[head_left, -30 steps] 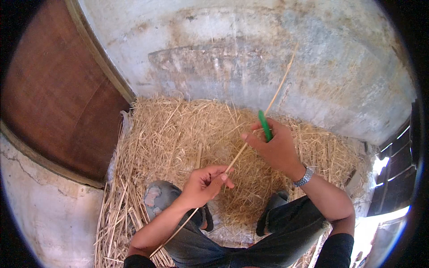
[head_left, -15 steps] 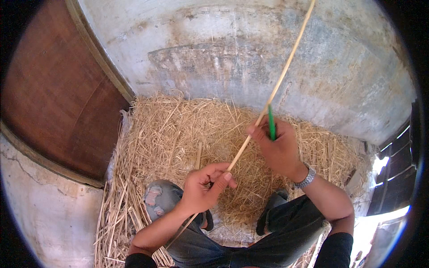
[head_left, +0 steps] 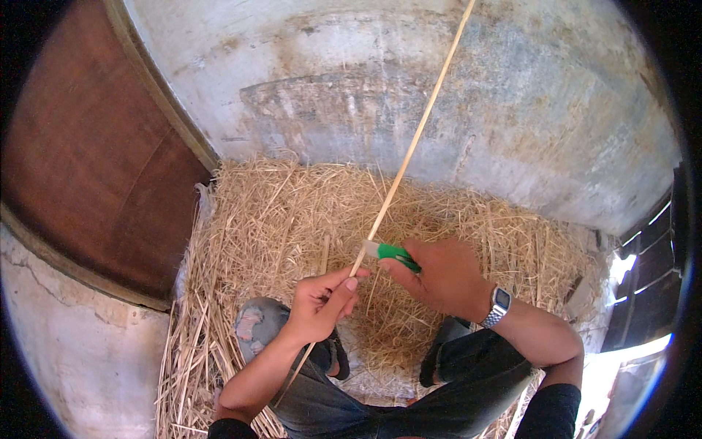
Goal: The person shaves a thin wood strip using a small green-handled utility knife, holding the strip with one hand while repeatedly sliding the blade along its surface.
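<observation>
Between thumb and fingers, my left hand pinches a long, thin, pale stick, bamboo-like in colour. The stick slants up and away to the right, past the top edge of the view, and its lower end runs down beside my left thigh. My right hand is closed around a green cutter knife, with part of the handle hidden by the fingers. Just above my left hand, the knife's blade lies against or right beside the stick.
Straw-like shavings cover the floor around my legs. Ahead rises a stained whitish wall. To the left is a brown wooden panel with a frame. Dark slats stand at the right edge.
My right hand has moved down and toward me with the cutter knife, which has turned so its blade points left. The stick's upper part has swung slightly left.
</observation>
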### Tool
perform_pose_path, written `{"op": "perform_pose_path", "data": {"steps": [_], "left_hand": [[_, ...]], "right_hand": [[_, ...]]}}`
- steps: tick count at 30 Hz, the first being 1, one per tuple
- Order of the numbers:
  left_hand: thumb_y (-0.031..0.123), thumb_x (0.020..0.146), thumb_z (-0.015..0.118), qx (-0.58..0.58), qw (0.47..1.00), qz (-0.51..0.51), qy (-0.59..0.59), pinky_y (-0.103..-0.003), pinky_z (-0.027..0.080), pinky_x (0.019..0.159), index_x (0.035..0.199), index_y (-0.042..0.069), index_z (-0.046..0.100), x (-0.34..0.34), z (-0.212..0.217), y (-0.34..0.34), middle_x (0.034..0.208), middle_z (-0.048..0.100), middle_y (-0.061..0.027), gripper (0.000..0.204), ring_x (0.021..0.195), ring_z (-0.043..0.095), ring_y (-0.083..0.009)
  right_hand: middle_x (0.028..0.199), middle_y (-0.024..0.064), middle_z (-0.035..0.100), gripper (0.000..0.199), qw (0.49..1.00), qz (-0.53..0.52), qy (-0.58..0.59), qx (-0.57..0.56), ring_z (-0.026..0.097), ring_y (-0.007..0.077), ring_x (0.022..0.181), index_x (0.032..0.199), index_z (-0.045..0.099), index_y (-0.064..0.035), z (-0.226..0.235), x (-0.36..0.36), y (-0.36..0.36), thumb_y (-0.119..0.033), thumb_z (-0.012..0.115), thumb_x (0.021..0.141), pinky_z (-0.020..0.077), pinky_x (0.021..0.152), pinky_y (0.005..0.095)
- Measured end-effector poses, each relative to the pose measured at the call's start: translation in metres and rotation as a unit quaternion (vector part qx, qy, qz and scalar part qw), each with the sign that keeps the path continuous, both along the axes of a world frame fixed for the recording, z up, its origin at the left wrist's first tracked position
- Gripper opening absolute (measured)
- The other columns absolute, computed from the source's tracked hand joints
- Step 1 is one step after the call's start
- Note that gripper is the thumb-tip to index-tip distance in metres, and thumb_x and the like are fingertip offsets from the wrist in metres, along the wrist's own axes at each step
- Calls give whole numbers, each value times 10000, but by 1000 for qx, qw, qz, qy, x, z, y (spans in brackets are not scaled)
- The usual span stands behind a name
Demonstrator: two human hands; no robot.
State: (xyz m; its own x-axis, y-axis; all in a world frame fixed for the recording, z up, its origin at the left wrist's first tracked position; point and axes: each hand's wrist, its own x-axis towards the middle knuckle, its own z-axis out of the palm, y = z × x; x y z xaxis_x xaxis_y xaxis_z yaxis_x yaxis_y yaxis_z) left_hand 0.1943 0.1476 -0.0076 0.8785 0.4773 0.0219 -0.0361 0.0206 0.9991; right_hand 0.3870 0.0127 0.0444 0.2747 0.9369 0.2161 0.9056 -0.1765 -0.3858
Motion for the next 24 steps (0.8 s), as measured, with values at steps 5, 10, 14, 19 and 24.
{"op": "perform_pose_path", "data": {"steps": [5, 10, 14, 19, 24], "left_hand": [[95, 1000, 539, 25, 999, 28, -1, -209, 364, 512, 1201, -16, 645, -2, -4, -4, 650, 538, 14, 253, 573, 474, -44], [74, 994, 541, 45, 998, 34, -8, -214, 367, 516, 1185, -36, 648, -10, -7, 0, 648, 531, 11, 245, 578, 480, -52], [66, 992, 542, 65, 997, 27, -26, -217, 367, 514, 1176, -51, 646, -14, -8, 4, 655, 533, 7, 241, 574, 479, -56], [43, 978, 555, 73, 997, -5, -12, -230, 387, 504, 1148, -62, 660, -36, -22, 2, 626, 538, 0, 225, 548, 480, -57], [38, 967, 569, 138, 986, -89, -36, -233, 415, 497, 1146, -69, 663, -45, -26, -2, 578, 550, -14, 229, 518, 504, -57]], "right_hand": [[576, 165, 606, 521, 1000, 0, -9, -20, 620, 372, 532, 810, 619, -62, 0, -5, 8, -560, 522, 929, 481, 495, 479], [548, 139, 578, 455, 999, -6, -47, 23, 600, 354, 505, 769, 593, -96, -7, -4, 16, -525, 569, 917, 459, 485, 466], [564, 149, 587, 450, 998, -25, -59, 2, 609, 359, 533, 817, 637, -103, -7, 3, 22, -536, 565, 915, 457, 497, 474], [574, 173, 603, 570, 983, -180, -12, 27, 613, 352, 519, 839, 666, -68, 1, 59, 32, -578, 446, 965, 485, 505, 469], [497, 182, 497, 665, 944, -276, 19, 177, 443, 323, 451, 657, 601, 5, -22, 167, 15, -545, 435, 992, 409, 522, 455]]}}
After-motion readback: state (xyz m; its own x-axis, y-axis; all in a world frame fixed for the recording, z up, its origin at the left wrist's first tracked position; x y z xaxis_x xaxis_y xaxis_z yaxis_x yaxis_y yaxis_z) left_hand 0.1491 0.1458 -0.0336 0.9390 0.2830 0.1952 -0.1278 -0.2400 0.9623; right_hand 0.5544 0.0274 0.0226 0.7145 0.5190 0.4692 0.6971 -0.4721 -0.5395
